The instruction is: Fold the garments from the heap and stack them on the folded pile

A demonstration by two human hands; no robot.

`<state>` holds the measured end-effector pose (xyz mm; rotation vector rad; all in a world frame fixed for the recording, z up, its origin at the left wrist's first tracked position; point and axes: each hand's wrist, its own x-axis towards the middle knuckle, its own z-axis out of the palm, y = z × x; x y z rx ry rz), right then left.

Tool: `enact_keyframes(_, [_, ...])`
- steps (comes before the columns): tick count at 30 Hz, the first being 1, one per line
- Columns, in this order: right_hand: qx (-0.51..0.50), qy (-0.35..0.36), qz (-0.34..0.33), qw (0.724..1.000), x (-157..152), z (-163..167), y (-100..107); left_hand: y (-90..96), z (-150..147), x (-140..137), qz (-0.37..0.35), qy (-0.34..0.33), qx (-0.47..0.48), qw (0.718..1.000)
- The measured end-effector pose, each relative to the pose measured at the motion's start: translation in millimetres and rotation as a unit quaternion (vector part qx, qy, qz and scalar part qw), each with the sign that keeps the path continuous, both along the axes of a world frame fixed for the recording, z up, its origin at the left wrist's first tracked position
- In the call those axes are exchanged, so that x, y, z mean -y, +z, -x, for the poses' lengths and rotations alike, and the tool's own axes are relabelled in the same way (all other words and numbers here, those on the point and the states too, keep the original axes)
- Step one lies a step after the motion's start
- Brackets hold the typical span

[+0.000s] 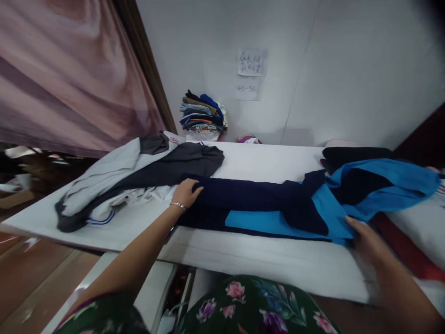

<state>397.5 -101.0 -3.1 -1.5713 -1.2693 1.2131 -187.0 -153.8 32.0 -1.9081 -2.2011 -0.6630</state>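
Note:
A navy and bright blue jacket (250, 195) lies stretched along the white table, folded lengthwise, with a blue panel showing along its near side. My left hand (187, 192), with a bracelet at the wrist, grips the jacket's left end, fingers curled over the dark cloth. At the right my right hand (365, 236), partly blurred, pinches the near blue edge with its thumb on top and the other fingers mostly hidden. A blue sleeve-like part spreads beyond it to the far right. Beside my left hand rests a heap of grey and white clothes (114, 171).
A tall stack of folded clothes (201, 113) stands at the back against the wall, below two paper notes (252, 62). Dark folded cloth (358, 153) lies at the back right. White and red cloth (413, 246) is at the right edge. A pink curtain (69, 69) hangs left.

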Motion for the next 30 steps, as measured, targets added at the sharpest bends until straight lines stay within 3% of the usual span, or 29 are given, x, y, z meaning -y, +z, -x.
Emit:
enact_keyframes(3, [-0.086,-0.045,0.086,0.992,-11.3,7.5,16.2,-8.4,-33.1,2.8,0.063,-0.175,-0.032,0.982])
enact_keyframes(6, [-0.079,-0.046,0.131,0.987,-22.5,13.5,27.4,-15.5,-54.7,-0.1,0.099,-0.236,-0.068,0.964])
enact_keyframes(10, [-0.053,-0.014,0.066,0.996,-26.2,22.1,38.1,-15.2,-59.5,-6.1,0.111,-0.244,-0.111,0.957])
enact_keyframes(13, [-0.095,-0.019,-0.013,0.995,-20.4,21.0,43.0,-10.7,-56.4,-2.7,0.079,-0.235,-0.121,0.961])
enact_keyframes(15, [-0.139,-0.031,-0.032,0.989,-14.3,16.2,41.9,-10.0,-55.2,2.9,0.059,-0.224,-0.113,0.966])
enact_keyframes(19, [-0.175,-0.032,0.024,0.984,-2.6,8.2,28.7,-16.2,-53.8,11.9,0.114,-0.255,-0.099,0.955])
enact_keyframes(22, [-0.183,0.018,0.068,0.981,2.6,10.1,19.2,-16.6,-52.6,11.2,0.134,-0.255,-0.058,0.956])
enact_keyframes(26, [-0.190,0.070,0.084,0.976,4.5,19.6,19.4,-0.2,-63.9,2.8,0.127,-0.229,0.014,0.965])
enact_keyframes(30, [-0.181,0.082,0.056,0.979,6.2,29.0,27.2,20.0,-105.0,-8.0,0.081,-0.256,0.074,0.960])
